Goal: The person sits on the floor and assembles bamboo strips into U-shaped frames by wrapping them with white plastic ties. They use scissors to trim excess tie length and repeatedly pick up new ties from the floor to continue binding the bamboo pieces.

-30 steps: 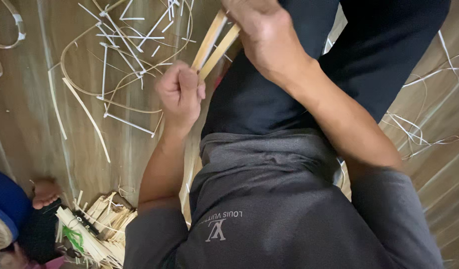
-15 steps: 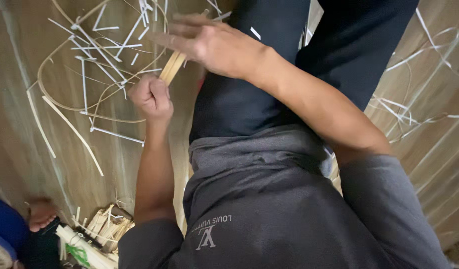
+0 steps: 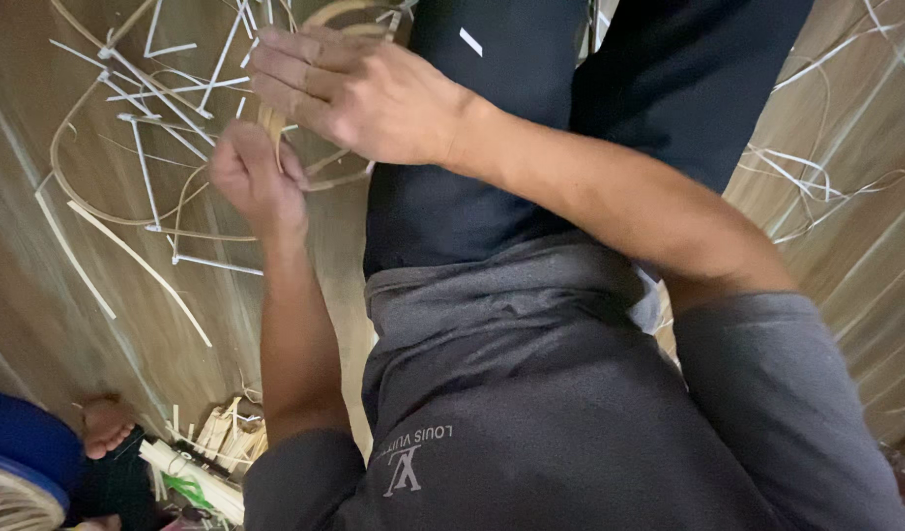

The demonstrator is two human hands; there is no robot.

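Head view: vs half a sec earlier, the right hand [image 3: 359, 93] had slid left across upper centre, fingers stretched flat over the bamboo strip [image 3: 271, 123], which now bent into a curve. Left hand [image 3: 256, 177] was a closed fist gripping the strip's lower end, upper left. Looked like mid-bend. Loose slivers [image 3: 147, 128] lay on the wood floor [image 3: 39, 246].

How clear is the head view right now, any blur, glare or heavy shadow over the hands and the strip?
Head view: lighting is soft and even, no glare. The left hand and right hand are reasonably sharp, with slight softness at the right fingers. The bent cane strip between them is thin and partly hidden. Scattered strips on the wooden floor read clearly; the frame's edges look stretched.
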